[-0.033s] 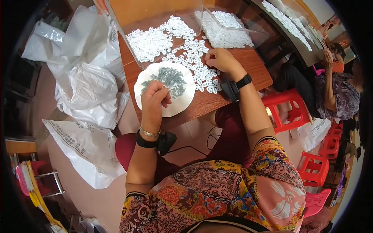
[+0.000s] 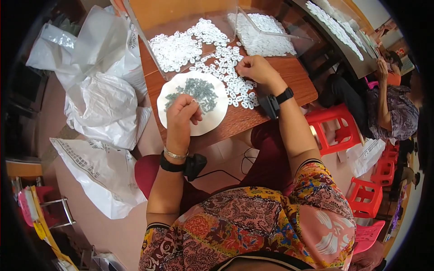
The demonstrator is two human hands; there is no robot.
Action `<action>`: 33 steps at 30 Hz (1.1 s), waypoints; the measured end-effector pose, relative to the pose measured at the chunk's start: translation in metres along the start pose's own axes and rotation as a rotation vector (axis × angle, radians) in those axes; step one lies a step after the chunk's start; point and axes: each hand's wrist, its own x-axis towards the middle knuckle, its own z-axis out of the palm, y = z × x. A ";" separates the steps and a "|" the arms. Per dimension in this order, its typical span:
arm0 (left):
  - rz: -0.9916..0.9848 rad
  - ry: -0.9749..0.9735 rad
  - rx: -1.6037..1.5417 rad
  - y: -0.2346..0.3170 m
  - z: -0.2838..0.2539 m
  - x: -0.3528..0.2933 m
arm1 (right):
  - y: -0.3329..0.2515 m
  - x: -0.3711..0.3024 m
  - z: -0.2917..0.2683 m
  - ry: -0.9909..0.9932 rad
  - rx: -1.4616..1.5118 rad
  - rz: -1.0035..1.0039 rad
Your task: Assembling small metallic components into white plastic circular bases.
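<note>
- Left hand (image 2: 183,113) is hovering over the cream, scallop-edged plate (image 2: 214,121), hiding part of the heap there; its fingers are sitting curled, thumb close to forefinger, with a pale speck showing at the tips, too tiny to call as held.
- Right hand (image 2: 260,70) is hanging half-curled over the worktop (image 2: 296,77), beside the loose ovals; its fingertips are hiding, so I'm not able to tell whether they're holding anything.
- The top edge is cutting off the left clear bin (image 2: 145,40).
- On the plate, slim grey-green pieces (image 2: 201,90) are lying jumbled, their exact shape blurring.
- White oval pieces (image 2: 235,86) are showing paired holes, spilling from that bin across the worktop; more are crowding the right clear bin (image 2: 249,21).
</note>
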 end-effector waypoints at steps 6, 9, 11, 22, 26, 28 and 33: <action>-0.032 -0.108 -0.101 -0.007 0.012 -0.003 | -0.101 -0.029 0.026 -0.208 0.933 -0.052; 0.039 -0.109 -0.281 -0.005 0.012 -0.003 | -0.121 -0.041 0.031 -0.278 1.057 -0.095; 0.048 -0.093 -0.302 -0.004 0.010 -0.003 | -0.120 -0.041 0.031 -0.254 1.049 -0.089; 0.077 -0.085 -0.334 0.001 0.001 0.000 | -0.115 -0.039 0.030 -0.338 1.063 -0.056; 0.041 -0.027 -0.234 0.001 0.001 0.000 | -0.112 -0.036 0.029 -0.339 1.160 0.009; 0.020 0.011 -0.169 0.001 0.001 0.000 | -0.110 -0.035 0.027 -0.392 1.262 0.083; 0.015 0.034 -0.070 0.000 0.007 -0.001 | -0.109 -0.037 0.026 -0.372 1.201 0.048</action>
